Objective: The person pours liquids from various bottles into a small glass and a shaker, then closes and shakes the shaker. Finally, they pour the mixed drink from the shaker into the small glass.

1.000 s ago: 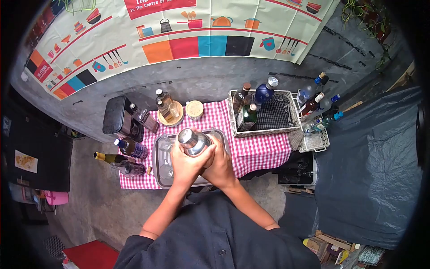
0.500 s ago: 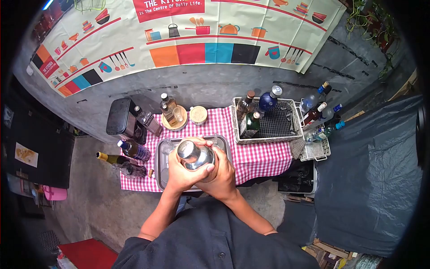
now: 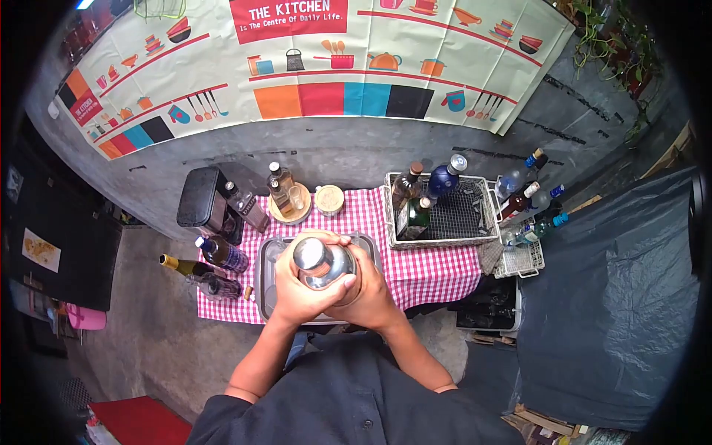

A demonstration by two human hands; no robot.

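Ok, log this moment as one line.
left hand: wrapped around metal shaker | right hand: wrapped around same shaker | tray: partly hidden behind hands, on checked cloth | basket: holds bottles, at right

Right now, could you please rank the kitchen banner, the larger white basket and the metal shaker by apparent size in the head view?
1. Kitchen banner
2. Larger white basket
3. Metal shaker, nearer the camera, partly covered

Light is filling the middle; the rim is falling black.
Glare is glinting off the metal shaker [image 3: 325, 263] and dark plastic sheet [image 3: 630, 311], while lens distortion is bowing the printed banner [image 3: 363, 63].
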